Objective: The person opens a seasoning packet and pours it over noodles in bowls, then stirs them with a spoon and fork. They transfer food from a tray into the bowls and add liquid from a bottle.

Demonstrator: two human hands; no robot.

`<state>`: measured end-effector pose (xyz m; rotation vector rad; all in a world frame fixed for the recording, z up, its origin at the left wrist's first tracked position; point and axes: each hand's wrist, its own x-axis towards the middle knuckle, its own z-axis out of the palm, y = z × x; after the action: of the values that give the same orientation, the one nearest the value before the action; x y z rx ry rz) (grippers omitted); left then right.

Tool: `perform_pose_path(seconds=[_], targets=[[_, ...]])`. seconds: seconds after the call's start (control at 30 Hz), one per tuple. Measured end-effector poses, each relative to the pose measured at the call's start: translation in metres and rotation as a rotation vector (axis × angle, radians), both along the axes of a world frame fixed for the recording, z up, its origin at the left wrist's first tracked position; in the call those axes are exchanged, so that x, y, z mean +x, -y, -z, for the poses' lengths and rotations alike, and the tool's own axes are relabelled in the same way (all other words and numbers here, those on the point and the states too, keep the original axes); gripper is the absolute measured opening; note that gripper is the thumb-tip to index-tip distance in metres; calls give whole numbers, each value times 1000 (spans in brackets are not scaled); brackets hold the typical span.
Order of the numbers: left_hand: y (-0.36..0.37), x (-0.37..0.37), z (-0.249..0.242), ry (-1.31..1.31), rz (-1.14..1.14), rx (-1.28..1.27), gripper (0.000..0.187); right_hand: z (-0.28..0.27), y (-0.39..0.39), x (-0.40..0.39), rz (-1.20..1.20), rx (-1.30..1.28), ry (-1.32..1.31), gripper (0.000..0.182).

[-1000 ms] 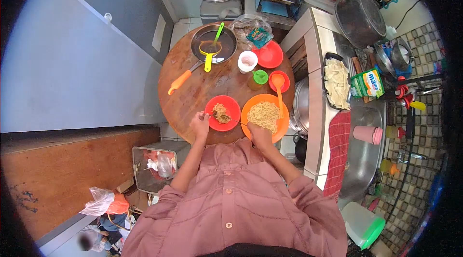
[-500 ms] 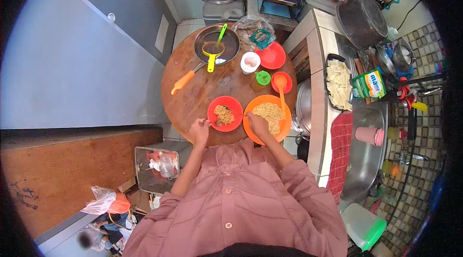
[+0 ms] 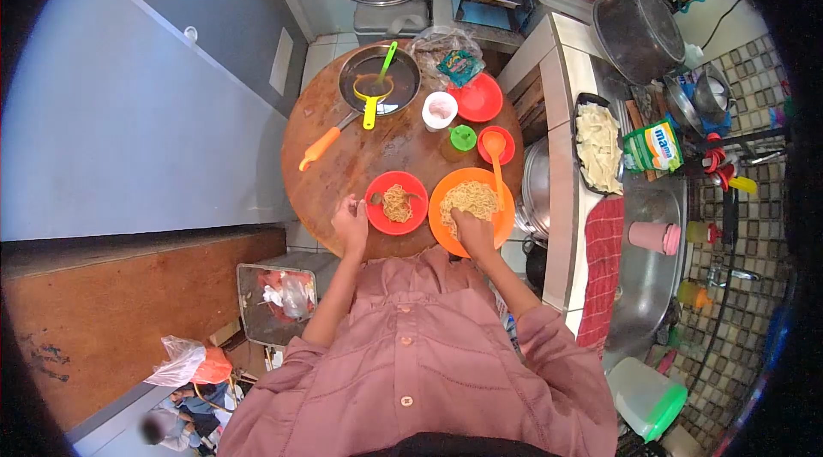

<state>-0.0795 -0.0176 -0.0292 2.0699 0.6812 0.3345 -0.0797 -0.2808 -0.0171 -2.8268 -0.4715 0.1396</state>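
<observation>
A red bowl with a small portion of noodles stands near the table's front edge. Dark utensil shapes, apparently of a spoon or fork, lie at both sides of its noodles. My left hand is just left of the bowl's rim, fingers drawn together; whatever they pinch is too small to make out. To the right is an orange plate heaped with more noodles. My right hand reaches onto it, its closed fingers in the noodles, tips hidden. An orange ladle leans from a small red bowl onto the plate.
Farther back are a frying pan holding a yellow strainer, a white cup, a green-lidded container and another red bowl. A counter with a sink runs along the right. A bin stands at left.
My right hand has left the utensil at the red bowl and moved right into the noodles on the orange plate. My left hand has shifted slightly left and up. The view moved a little.
</observation>
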Motion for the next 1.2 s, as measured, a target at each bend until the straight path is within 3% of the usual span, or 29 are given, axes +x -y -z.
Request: perform_pose_path(seconds=[0.17,0.37,0.47,0.53,0.67,0.73,0.77,0.83,0.93,1.07,1.13,1.17,1.2], targets=[[4,18,-24,176,211,22,12,6,-17,12,31,40,74,14],[1,26,4,158,448,129,9,-6,-38,8,30,-148,-32,9],[3,23,6,116,405,112,10,-12,-42,3,116,-159,-161,12],[1,21,6,116,411,121,11,-13,-42,1,153,-43,-236,16],[-4,18,7,122,406,107,11,41,-34,2,235,213,-336,19],[-6,15,3,90,385,121,10,42,-33,6,376,561,-713,16],[-7,14,1,58,364,136,10,42,-31,8,376,562,-712,16],[-11,10,4,81,339,103,10,19,-29,14,632,862,-1116,17],[-15,3,1,77,277,57,12,8,-21,19,764,962,-1293,19],[-19,-8,-1,23,184,24,13,-6,-20,23,792,958,-1238,18],[-22,-14,11,26,163,-13,13,10,-17,20,619,831,-920,18],[-24,-18,18,29,140,-49,13,19,-18,18,618,831,-920,18],[-23,-21,17,29,139,-49,13,22,-22,17,431,727,-494,16]])
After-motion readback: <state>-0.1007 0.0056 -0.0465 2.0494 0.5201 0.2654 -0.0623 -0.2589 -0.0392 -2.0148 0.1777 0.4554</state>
